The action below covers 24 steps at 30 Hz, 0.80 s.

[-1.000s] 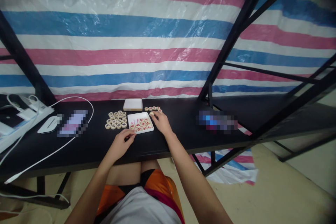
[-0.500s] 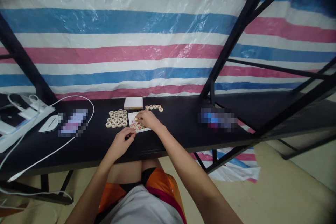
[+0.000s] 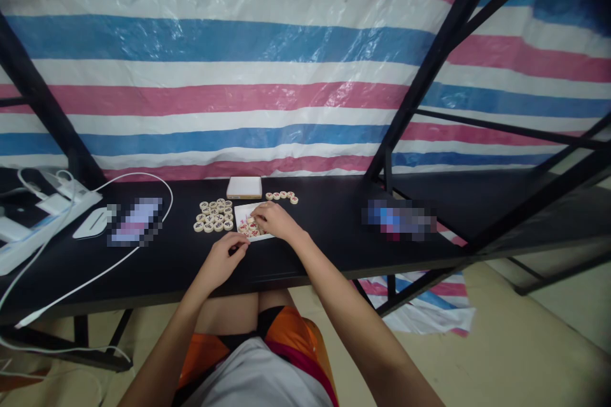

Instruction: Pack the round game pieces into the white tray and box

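Note:
A shallow white box [image 3: 242, 210] lies on the black table and holds several red-marked Chinese chess pieces [image 3: 245, 229]. My right hand [image 3: 274, 219] reaches over the box from the right, its fingertips closed on a pale chess piece [image 3: 251, 220] inside. My left hand [image 3: 223, 259] is at the front left corner of the box, thumb and forefinger pinching its edge. Left of the box, black-marked chess pieces [image 3: 213, 216] lie face up in close rows. Several red-marked pieces [image 3: 283, 195] form a short line behind the box on the right.
A box lid [image 3: 244, 187] lies behind the box. On the left are a blurred-out phone [image 3: 136, 221], a white flat device [image 3: 90, 222], a power strip [image 3: 71, 203] and a white cable [image 3: 90, 278]. Another blurred object [image 3: 398, 219] lies right. Black metal posts [image 3: 420, 89] frame the table.
The view has shifted slightly. My right hand stays over the box with its fingertips among the pieces, and my left hand keeps its place at the box corner.

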Each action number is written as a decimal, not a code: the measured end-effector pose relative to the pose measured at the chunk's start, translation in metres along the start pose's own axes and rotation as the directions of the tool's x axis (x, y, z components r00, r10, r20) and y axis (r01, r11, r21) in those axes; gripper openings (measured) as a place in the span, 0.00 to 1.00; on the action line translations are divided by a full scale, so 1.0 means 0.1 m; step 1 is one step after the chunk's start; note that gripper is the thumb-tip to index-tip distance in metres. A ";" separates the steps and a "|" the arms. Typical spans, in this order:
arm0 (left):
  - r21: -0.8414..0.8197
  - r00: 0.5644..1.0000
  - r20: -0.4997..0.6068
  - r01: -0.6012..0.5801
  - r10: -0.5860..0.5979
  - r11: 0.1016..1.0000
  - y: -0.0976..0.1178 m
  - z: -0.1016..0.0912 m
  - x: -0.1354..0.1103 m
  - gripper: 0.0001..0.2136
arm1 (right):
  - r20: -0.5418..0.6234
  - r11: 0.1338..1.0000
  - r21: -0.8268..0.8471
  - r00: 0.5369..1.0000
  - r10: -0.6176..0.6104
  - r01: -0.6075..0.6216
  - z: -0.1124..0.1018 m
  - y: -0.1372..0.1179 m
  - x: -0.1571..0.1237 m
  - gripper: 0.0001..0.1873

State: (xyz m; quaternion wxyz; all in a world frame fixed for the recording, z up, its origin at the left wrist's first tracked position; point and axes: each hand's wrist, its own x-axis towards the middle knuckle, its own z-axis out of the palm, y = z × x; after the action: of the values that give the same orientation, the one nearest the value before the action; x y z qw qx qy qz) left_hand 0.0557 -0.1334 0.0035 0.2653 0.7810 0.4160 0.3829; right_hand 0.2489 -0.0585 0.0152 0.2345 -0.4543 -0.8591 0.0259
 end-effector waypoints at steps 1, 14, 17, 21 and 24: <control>-0.001 1.000 -0.001 0.003 -0.003 1.000 0.00 0.00 0.00 0.08 | 0.009 1.000 -0.004 1.000 -0.015 0.015 -0.01 0.01 -0.01 0.14; -0.010 1.000 -0.006 0.008 -0.008 1.000 0.01 0.00 0.00 0.08 | 0.008 0.990 0.019 0.990 -0.143 0.143 -0.03 -0.08 -0.02 0.12; -0.014 1.000 0.001 0.016 -0.016 1.000 0.02 0.00 0.00 0.08 | 0.046 0.994 0.000 0.993 -0.109 0.109 0.00 -0.10 0.01 0.11; -0.018 1.000 0.004 0.019 -0.019 1.000 0.02 0.00 0.00 0.08 | 0.059 0.998 -0.019 0.997 -0.055 0.056 0.01 -0.10 0.03 0.10; -0.017 1.000 0.004 0.017 -0.017 1.000 0.01 0.00 0.00 0.08 | 0.053 0.999 -0.021 0.997 -0.049 0.050 -0.02 -0.12 0.01 0.11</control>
State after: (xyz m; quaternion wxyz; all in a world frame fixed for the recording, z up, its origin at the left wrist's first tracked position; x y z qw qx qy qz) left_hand 0.0561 -0.1340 0.0044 0.2762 0.7759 0.4187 0.3826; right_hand 0.2398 -0.0651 0.0209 0.2076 -0.4345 -0.8761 0.0223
